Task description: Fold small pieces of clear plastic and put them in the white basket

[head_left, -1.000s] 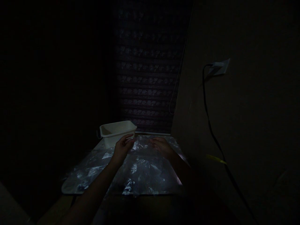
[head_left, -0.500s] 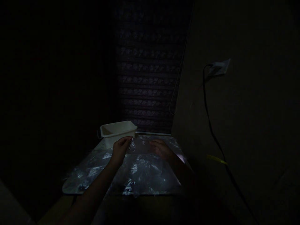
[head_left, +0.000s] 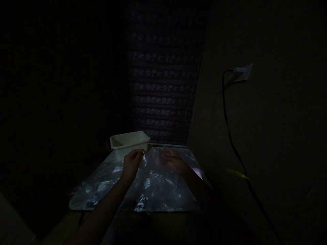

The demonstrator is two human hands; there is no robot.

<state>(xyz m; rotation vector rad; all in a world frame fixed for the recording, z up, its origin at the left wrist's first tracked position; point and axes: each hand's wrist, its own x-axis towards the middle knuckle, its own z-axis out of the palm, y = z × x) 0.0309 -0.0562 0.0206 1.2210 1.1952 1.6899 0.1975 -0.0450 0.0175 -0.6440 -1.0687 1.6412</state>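
Note:
My left hand point(head_left: 131, 164) pinches the upper left corner of a clear plastic bag point(head_left: 144, 160), held up over the table. Across from it, my right hand point(head_left: 174, 161) has its fingers spread at the bag's right side; whether they touch the film is too dim to tell. More clear plastic bags point(head_left: 153, 183) lie spread over the tabletop beneath both hands, glinting in places. Just behind my left hand stands a white plastic tub point(head_left: 129, 144), its inside in shadow.
The room is very dark. A table point(head_left: 76, 203) with rounded corners bears the plastic. Behind it hangs a patterned blind point(head_left: 158, 88) with a cord loop. On the right wall, a black cable point(head_left: 231, 141) with a yellow tag point(head_left: 236, 173) runs down from an outlet point(head_left: 240, 73).
The fingers of my right hand have come apart from a pinch at the bag's right side and spread. My left hand keeps its pinch in nearly the same place.

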